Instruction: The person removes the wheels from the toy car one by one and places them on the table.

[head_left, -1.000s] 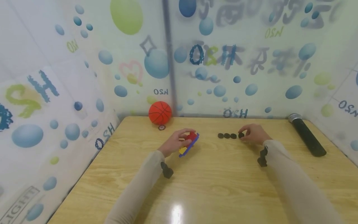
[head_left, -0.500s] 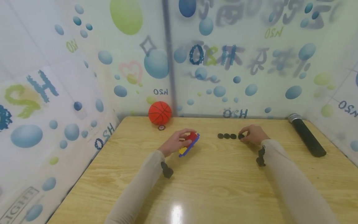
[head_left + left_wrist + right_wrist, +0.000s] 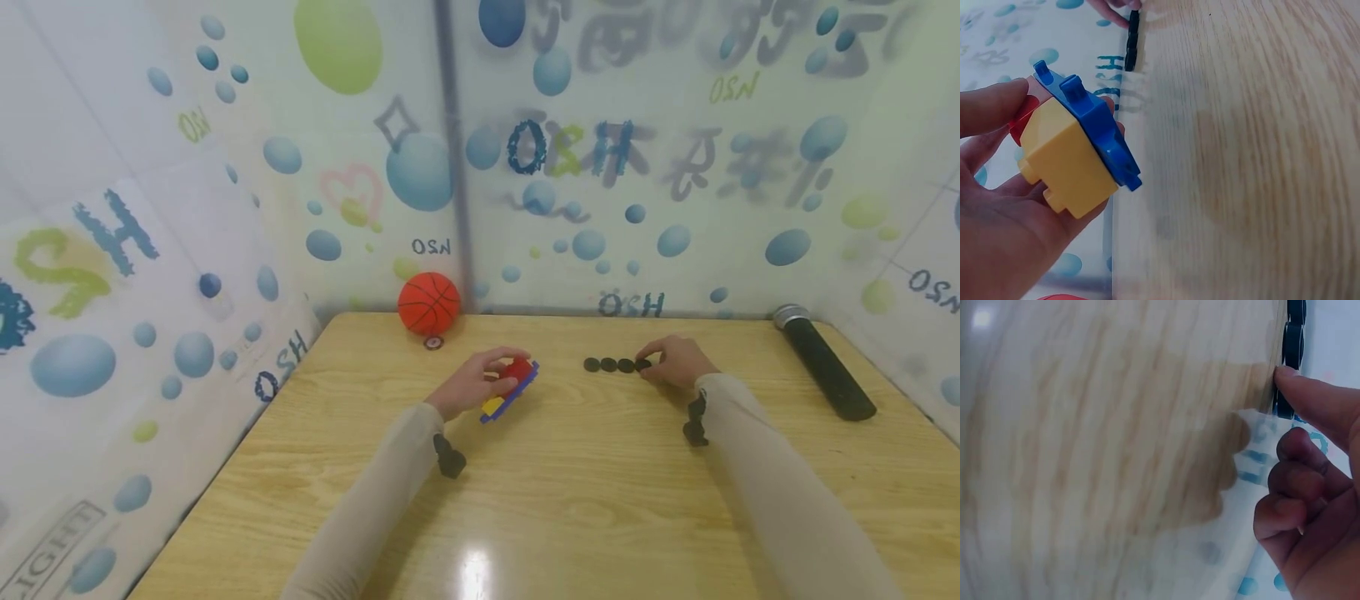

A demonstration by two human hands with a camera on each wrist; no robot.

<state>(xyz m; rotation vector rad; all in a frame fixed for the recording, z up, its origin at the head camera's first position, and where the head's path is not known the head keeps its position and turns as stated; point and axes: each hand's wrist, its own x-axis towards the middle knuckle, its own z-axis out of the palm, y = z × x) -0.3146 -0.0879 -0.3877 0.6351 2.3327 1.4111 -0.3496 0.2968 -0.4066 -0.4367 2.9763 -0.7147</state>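
Observation:
My left hand [image 3: 472,383] grips a small build of toy building blocks [image 3: 1072,156] above the table. It joins a yellow block, a red piece and a blue plate with studs, held tilted between thumb and fingers. At the right end of a short row of flat black discs [image 3: 609,365], my right hand [image 3: 678,362] pinches the last black disc [image 3: 642,364]. That disc meets its neighbour. In the right wrist view, the thumb [image 3: 1310,400] lies against the disc's edge and the other fingers are curled; the far side of the disc is hidden.
A red basketball-patterned ball [image 3: 429,304] stands at the back left, with a small round dark-and-white piece [image 3: 433,342] before it. On the right lies a black microphone [image 3: 825,362] with a silver head. Printed wall panels [image 3: 570,208] enclose the wooden table [image 3: 570,500] behind and at the sides.
My right hand has moved slightly left, bringing the pinched disc from just apart to against the row. The left hand has barely shifted, still holding the blocks.

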